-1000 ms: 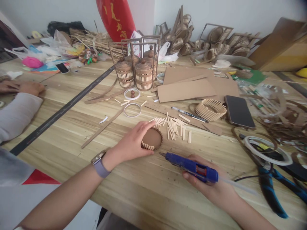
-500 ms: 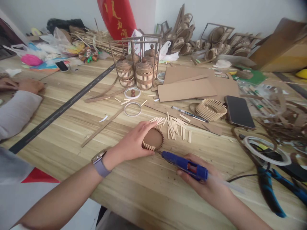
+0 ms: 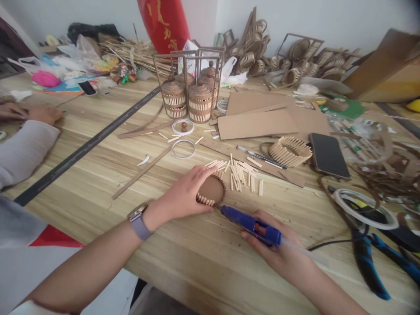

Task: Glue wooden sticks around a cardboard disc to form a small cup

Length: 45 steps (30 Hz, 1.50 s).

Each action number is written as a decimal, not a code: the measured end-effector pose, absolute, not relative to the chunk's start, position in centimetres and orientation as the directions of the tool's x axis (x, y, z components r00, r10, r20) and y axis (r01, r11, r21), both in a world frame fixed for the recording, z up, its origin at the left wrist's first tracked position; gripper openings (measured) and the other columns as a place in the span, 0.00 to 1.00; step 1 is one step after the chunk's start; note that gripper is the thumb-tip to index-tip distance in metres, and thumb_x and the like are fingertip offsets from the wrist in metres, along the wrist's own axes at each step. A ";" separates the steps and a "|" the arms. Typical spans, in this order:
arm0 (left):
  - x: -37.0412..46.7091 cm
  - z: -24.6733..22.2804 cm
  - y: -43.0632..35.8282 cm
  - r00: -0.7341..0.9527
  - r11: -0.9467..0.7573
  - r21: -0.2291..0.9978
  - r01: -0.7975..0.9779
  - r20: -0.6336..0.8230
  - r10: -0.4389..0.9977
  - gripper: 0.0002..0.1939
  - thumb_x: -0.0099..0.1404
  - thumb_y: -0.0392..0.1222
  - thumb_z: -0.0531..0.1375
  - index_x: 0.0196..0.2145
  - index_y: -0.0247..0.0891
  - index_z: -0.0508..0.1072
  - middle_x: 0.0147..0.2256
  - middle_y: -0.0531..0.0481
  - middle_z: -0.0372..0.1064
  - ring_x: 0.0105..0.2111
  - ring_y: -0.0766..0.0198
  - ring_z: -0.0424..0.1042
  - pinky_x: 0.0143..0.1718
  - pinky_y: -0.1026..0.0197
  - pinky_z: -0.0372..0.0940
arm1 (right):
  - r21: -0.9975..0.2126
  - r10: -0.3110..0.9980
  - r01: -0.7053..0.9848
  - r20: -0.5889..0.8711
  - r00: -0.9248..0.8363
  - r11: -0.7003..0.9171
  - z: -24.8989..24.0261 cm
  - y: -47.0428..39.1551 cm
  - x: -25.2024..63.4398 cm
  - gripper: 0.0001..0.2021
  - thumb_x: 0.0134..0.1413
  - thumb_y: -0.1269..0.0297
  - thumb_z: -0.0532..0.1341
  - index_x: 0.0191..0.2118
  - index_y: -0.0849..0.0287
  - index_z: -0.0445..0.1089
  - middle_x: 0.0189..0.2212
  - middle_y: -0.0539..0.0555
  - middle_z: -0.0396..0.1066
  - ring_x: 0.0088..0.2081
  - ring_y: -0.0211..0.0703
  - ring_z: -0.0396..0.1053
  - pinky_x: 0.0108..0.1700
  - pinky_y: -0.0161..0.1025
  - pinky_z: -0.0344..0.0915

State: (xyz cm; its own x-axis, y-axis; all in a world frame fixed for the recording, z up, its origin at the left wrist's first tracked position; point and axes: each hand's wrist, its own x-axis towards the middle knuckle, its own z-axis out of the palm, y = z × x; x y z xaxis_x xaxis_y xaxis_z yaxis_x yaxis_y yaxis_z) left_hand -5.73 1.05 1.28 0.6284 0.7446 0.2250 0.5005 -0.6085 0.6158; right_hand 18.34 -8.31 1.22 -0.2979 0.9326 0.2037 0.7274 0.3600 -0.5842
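Observation:
My left hand (image 3: 187, 192) is wrapped round a small round cardboard base (image 3: 211, 189), thumb at its near side and fingers over the far left. Short wooden sticks line part of the base's rim. In my right hand (image 3: 278, 245) is a blue glue gun (image 3: 251, 225), its nozzle close to the near edge of the base, by my left thumb. A clear glue stick juts from the gun's back end. Loose short sticks (image 3: 239, 173) lie just beyond the base. Farther right sits a ring of sticks (image 3: 290, 151).
Lidded stick baskets (image 3: 200, 103) in frames stand at the back, beside cardboard sheets (image 3: 257, 124). A phone (image 3: 329, 154), tape roll (image 3: 365, 209) and blue-black pliers (image 3: 370, 262) lie right. Another person's sleeve (image 3: 29, 146) rests at the left.
The whole view has shifted slightly. The glue gun's nozzle is still near the base's rim, and both hands keep their holds.

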 end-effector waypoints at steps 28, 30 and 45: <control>-5.7 1.2 1.1 0.635 -0.633 0.596 0.494 0.249 0.731 0.52 0.49 0.38 0.71 0.64 0.48 0.46 0.58 0.40 0.54 0.59 0.46 0.56 0.58 0.41 0.57 | -0.543 0.926 0.751 0.236 -0.294 0.377 1.0 -8.2 18.3 0.08 0.57 0.58 0.57 0.30 0.54 0.64 0.22 0.48 0.68 0.24 0.40 0.70 0.25 0.34 0.64; -5.8 1.1 1.1 0.639 -0.639 0.596 0.486 0.256 0.725 0.52 0.49 0.38 0.71 0.64 0.48 0.46 0.58 0.40 0.54 0.59 0.46 0.56 0.58 0.41 0.57 | -0.545 0.929 0.752 0.227 -0.293 0.370 1.0 -8.2 18.2 0.08 0.57 0.58 0.57 0.30 0.54 0.63 0.22 0.48 0.68 0.24 0.40 0.69 0.25 0.34 0.64; -5.8 1.0 1.1 0.640 -0.645 0.597 0.477 0.267 0.720 0.51 0.50 0.38 0.71 0.64 0.48 0.46 0.59 0.40 0.54 0.59 0.47 0.56 0.58 0.42 0.57 | -0.523 0.921 0.758 0.249 -0.301 0.389 0.9 -8.3 18.2 0.09 0.57 0.57 0.57 0.30 0.54 0.63 0.22 0.48 0.67 0.23 0.39 0.69 0.24 0.34 0.63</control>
State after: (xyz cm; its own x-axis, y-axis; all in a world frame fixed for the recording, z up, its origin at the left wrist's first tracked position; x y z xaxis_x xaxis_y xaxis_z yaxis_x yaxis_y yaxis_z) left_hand -5.76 1.10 1.02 0.6402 0.7203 0.2669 0.4772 -0.6452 0.5967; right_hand 18.24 -8.27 0.93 -0.3005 0.9208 0.2487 0.7583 0.3888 -0.5233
